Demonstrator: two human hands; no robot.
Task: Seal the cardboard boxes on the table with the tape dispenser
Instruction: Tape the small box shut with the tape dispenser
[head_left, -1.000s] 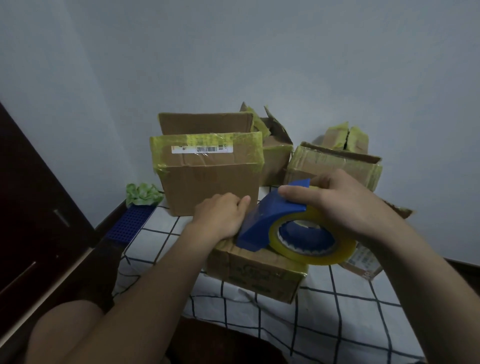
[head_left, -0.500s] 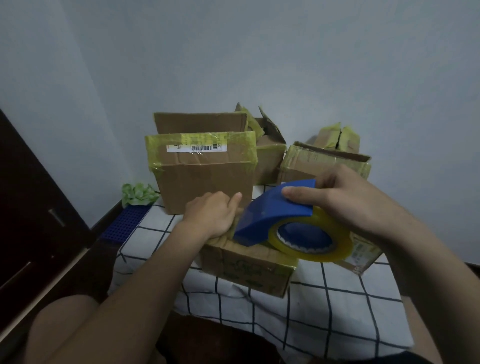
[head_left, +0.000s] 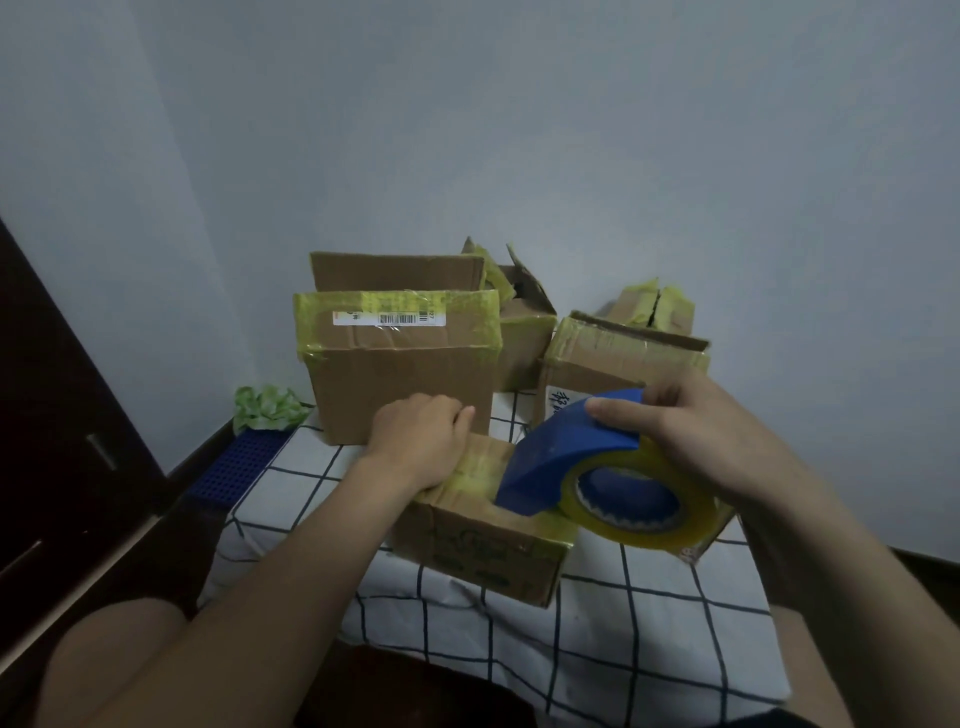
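A small cardboard box (head_left: 483, 545) sits near the front of the table, its top showing yellowish tape. My left hand (head_left: 421, 441) presses down on the box's top at its left far corner, fingers curled. My right hand (head_left: 696, 431) grips the blue tape dispenser (head_left: 566, 452) with its yellowish tape roll (head_left: 639, 499), held over the right half of the box top with the blue blade end touching the top. Behind stand a large taped box with a barcode label (head_left: 400, 364) and several more open boxes (head_left: 618, 358).
The table wears a white cloth with a dark grid (head_left: 597, 639). A blue perforated tray (head_left: 234, 462) and a crumpled green thing (head_left: 267, 408) lie at the table's left far corner. A dark wooden cabinet (head_left: 57, 441) stands on the left. A plain wall is behind.
The dispenser has tilted and slid right along the box top, leaving more of the top bare by my left hand. My left hand stays pressed on the box.
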